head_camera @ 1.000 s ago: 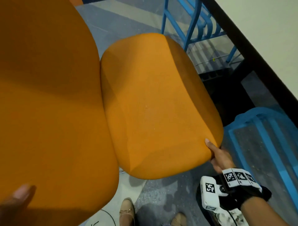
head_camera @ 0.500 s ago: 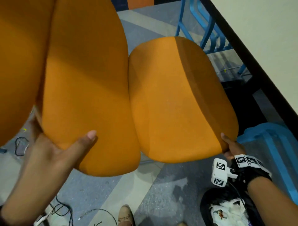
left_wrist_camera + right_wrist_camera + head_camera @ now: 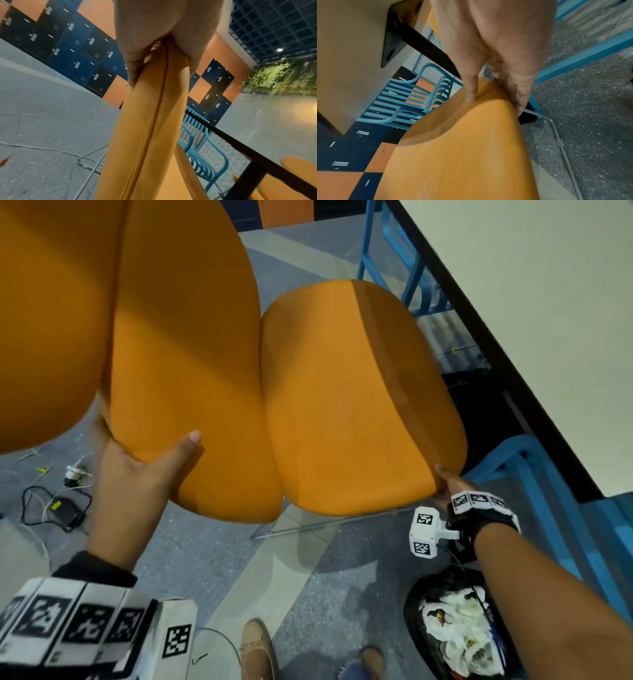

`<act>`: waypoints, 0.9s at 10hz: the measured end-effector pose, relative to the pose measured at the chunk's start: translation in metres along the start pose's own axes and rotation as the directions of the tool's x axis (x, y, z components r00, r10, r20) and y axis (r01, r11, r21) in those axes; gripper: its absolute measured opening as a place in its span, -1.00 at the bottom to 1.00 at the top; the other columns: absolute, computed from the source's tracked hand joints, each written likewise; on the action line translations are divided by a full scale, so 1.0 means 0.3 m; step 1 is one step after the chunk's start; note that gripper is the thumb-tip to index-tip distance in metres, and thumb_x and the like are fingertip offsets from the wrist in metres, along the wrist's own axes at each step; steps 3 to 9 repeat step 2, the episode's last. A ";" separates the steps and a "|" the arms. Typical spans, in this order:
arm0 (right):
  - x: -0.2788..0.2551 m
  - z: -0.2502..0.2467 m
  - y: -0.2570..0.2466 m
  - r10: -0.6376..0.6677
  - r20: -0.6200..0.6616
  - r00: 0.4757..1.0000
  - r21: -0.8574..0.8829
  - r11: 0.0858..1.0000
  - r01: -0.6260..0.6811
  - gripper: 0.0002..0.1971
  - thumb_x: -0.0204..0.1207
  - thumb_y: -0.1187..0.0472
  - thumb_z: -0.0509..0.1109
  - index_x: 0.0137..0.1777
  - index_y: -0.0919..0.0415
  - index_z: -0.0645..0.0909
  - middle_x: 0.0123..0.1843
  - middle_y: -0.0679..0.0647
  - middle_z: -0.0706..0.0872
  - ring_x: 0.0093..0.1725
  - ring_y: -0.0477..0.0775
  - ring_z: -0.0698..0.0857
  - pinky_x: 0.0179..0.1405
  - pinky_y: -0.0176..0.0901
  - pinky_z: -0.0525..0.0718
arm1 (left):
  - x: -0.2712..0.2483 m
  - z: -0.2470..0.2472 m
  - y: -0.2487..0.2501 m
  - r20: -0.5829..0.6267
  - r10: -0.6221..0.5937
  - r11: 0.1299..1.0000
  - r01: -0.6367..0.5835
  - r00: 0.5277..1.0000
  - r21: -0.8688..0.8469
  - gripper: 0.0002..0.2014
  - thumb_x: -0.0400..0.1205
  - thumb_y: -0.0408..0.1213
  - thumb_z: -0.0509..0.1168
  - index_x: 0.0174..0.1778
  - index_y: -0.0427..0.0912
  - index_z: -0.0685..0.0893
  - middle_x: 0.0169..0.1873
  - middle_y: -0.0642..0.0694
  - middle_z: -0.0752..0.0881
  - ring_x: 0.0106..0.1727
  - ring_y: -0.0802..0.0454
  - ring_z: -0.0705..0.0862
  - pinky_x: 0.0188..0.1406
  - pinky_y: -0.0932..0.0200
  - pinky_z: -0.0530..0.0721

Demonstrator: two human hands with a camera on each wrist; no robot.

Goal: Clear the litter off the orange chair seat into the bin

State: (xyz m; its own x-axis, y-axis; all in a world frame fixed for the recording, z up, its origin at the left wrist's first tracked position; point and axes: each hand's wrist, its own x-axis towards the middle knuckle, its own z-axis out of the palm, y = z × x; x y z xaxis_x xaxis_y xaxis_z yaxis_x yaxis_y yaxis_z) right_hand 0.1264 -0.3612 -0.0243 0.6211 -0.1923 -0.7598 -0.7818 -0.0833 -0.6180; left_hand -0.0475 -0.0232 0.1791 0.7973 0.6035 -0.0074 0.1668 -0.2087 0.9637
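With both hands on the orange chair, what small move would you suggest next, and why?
Probably tip the orange padded chair seat a little further towards the black-lined bin of crumpled white litter. The left hand grips the orange backrest, the right hand the seat's front corner; only faint pale specks show on the seat, and the bin sits just beyond that corner.
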 end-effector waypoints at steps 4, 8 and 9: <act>-0.173 -0.028 0.113 0.080 0.008 0.997 0.132 0.988 -0.081 -0.32 0.59 0.01 0.25 0.63 0.15 0.07 0.56 0.23 0.41 0.42 0.30 0.53 0.28 0.12 0.54 | -0.081 0.048 -0.040 -0.101 -0.141 0.990 0.140 0.985 -0.019 -0.16 0.34 0.17 0.45 0.51 0.22 0.20 0.41 0.07 0.50 0.31 0.05 0.54 0.39 -0.18 0.49; -0.173 -0.028 0.113 0.080 0.008 0.997 0.132 0.988 -0.081 -0.32 0.59 0.01 0.25 0.63 0.15 0.07 0.56 0.23 0.41 0.42 0.30 0.53 0.28 0.12 0.54 | -0.081 0.048 -0.040 -0.101 -0.141 0.990 0.140 0.985 -0.019 -0.16 0.34 0.17 0.45 0.51 0.22 0.20 0.41 0.07 0.50 0.31 0.05 0.54 0.39 -0.18 0.49; -0.173 -0.028 0.113 0.080 0.008 0.997 0.132 0.988 -0.081 -0.32 0.59 0.01 0.25 0.63 0.15 0.07 0.56 0.23 0.41 0.42 0.30 0.53 0.28 0.12 0.54 | -0.081 0.048 -0.040 -0.101 -0.141 0.990 0.140 0.985 -0.019 -0.16 0.34 0.17 0.45 0.51 0.22 0.20 0.41 0.07 0.50 0.31 0.05 0.54 0.39 -0.18 0.49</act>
